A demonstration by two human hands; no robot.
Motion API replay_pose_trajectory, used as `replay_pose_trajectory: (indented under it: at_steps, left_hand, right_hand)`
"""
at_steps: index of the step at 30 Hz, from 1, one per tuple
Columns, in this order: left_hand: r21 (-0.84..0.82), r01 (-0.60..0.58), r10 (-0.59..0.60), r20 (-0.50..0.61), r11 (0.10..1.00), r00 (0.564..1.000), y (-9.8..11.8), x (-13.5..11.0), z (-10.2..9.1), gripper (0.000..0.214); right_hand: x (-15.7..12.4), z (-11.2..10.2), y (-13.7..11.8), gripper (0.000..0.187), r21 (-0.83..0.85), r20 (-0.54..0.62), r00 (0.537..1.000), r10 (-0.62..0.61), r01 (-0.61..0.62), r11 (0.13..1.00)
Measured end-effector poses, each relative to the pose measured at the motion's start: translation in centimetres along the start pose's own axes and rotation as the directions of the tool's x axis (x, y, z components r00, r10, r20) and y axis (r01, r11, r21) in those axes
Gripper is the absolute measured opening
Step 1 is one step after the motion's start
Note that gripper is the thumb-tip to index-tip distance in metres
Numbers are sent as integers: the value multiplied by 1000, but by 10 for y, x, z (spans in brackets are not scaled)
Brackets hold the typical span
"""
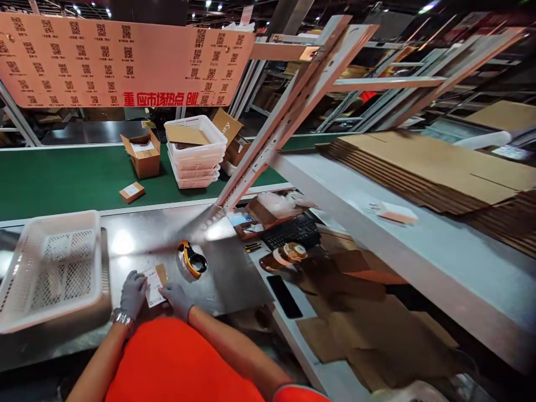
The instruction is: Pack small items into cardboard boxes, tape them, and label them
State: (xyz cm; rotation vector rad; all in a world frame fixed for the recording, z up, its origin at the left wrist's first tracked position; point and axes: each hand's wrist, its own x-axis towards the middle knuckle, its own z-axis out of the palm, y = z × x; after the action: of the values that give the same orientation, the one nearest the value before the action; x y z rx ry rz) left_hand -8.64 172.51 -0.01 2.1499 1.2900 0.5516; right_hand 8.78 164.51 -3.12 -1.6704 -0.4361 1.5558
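One small carton (161, 272), with one white printed label (153, 287) over most of its upper face, is near the near edge of the steel tabletop (234, 279), left of its middle. The gloved left hand (134, 293) holds it at its left edge; the gloved right hand (178, 300) grips its lower right side, fingertips at the label's margin. Whether the carton rests on the metal or is slightly lifted, I cannot tell.

The step in hand looks like aligning or smoothing that label. The next move would seem to call for even pressure along its edges, with the carton kept square.

Farther from the near edge, to the carton's right, is one orange-and-black tape dispenser (191, 259). One white perforated basket (97, 262) sits at the tabletop's left end.

Beyond the far edge, the green conveyor belt (62, 173) bears one small labelled carton (132, 191), one upright open carton (146, 163) and one stack of white baskets (196, 162), its layers too merged to count. Past the tabletop's right edge are one keyboard (293, 231), one brown bottle (276, 258) and one black phone (285, 297).
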Motion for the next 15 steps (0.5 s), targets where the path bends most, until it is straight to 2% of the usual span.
replay_pose_trajectory:
  at_steps: [3,5,8,11,15]
  left_hand:
    - [211,-88,62,129,973,990,-1,0,17,36]
    - [307,-128,77,173,943,982,-5,-3,28,43]
    - [373,-167,108,174,913,979,-16,-10,43,53]
    - [408,-187,133,156,894,979,-23,-14,50,57]
    - [451,-177,111,169,875,979,-16,-10,51,62]
  right_hand:
    - [2,1,2,20,-55,-65,998,6,-10,998]
    - [1,0,1,17,-95,-88,996,11,-19,995]
    - [0,-3,-4,18,-162,-97,995,17,-33,986]
    - [-1,-8,-9,28,-216,-79,996,38,-55,975]
    - [-5,-15,-9,31,-198,-16,998,65,-67,978]
